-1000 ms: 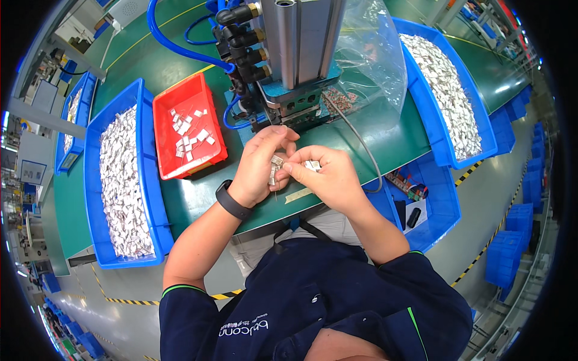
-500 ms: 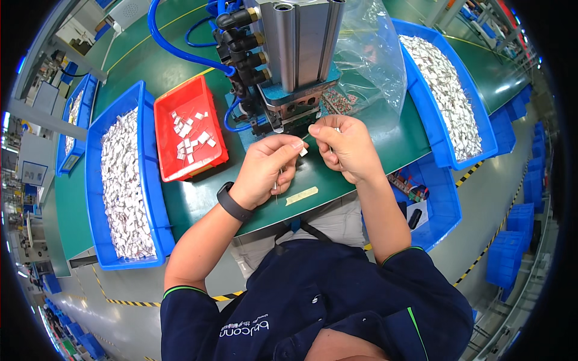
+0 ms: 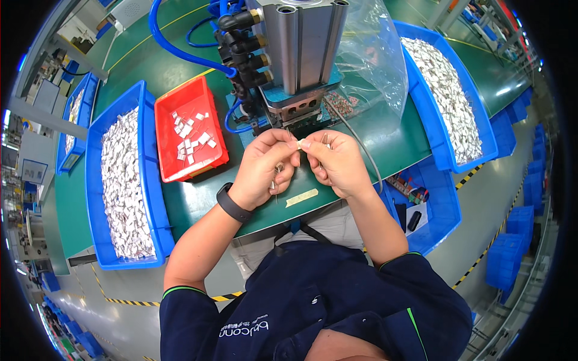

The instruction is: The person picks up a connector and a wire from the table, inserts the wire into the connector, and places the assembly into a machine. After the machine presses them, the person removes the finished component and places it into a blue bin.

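My left hand [image 3: 265, 165] and my right hand [image 3: 341, 161] meet in front of the press [image 3: 301, 48], fingertips almost touching. Both are closed in a pinch on one small white block [image 3: 299, 144], mostly covered by the thumbs and fingers. More thin wire leads [image 3: 276, 185] and pale pieces poke out from the curled fingers of my left hand. Something pale also shows between the fingers of my right hand, too small to make out. The lower tooling of the press [image 3: 301, 107] is just beyond my fingertips.
A red bin [image 3: 201, 171] with several white wire-leaded blocks stands left of the press. Full blue bins flank the table, one left [image 3: 158, 207], one right [image 3: 435, 135]. Blue air hoses [image 3: 180, 54], a clear plastic bag [image 3: 385, 66] and a grey cable [image 3: 365, 150] surround the press.
My right hand has moved left and slightly down, bringing its fingertips against those of my left hand. The white block is more covered now, and a grey cable shows beside my right hand.
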